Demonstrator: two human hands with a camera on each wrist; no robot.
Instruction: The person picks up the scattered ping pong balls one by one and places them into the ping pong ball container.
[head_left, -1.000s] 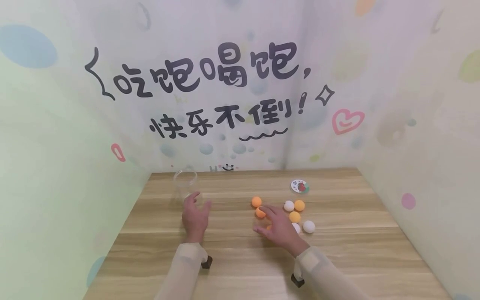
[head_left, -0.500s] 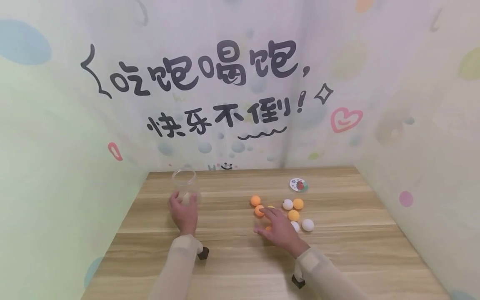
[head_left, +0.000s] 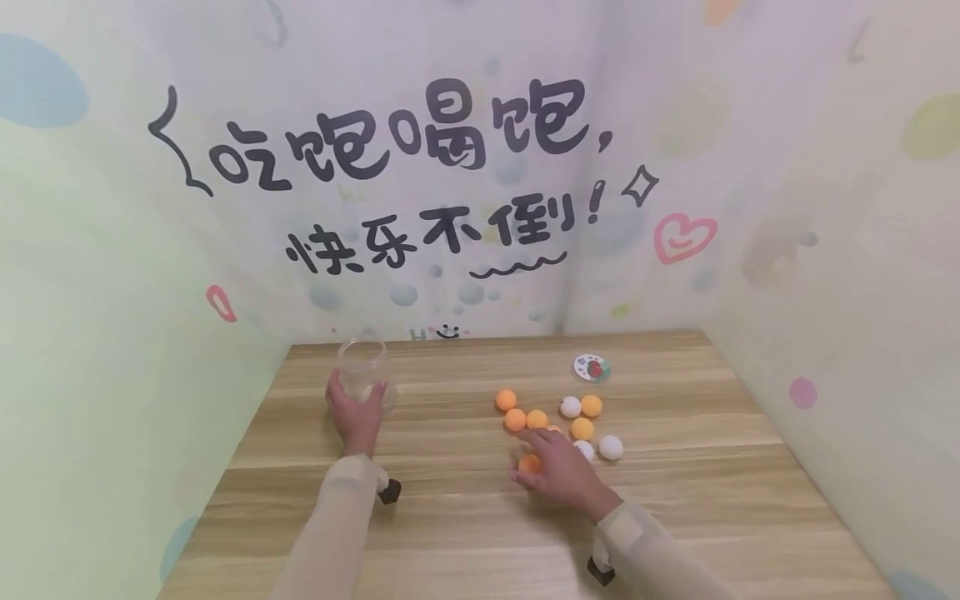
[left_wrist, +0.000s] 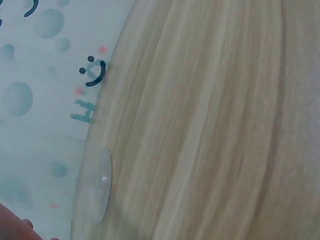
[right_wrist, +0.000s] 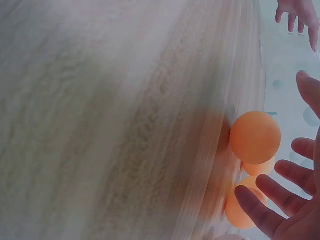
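Observation:
At the left of the table, my left hand [head_left: 356, 414] grips a clear round jar [head_left: 363, 357], thumb on its right side and fingers on its left. The left wrist view catches part of the jar [left_wrist: 102, 185] and a bit of the hand at the lower left corner. My right hand [head_left: 564, 469] hovers low over the ping-pong balls, fingers spread and loosely bent. An orange ping-pong ball [head_left: 530, 465] lies between its thumb and fingers. In the right wrist view, that hand's fingers [right_wrist: 285, 195] are apart around orange balls [right_wrist: 255, 137], gripping none.
Beyond the right hand lie more orange balls [head_left: 515, 420], yellow-orange balls [head_left: 582, 429] and white balls [head_left: 611, 447]. Farther back is a round printed disc [head_left: 592, 367]. Printed walls [head_left: 480, 275] enclose the wooden table [head_left: 450, 533] at the back and sides.
My left hand has moved left and taken hold of the jar. My right hand has shifted slightly, and the orange ball by its thumb shows more fully.

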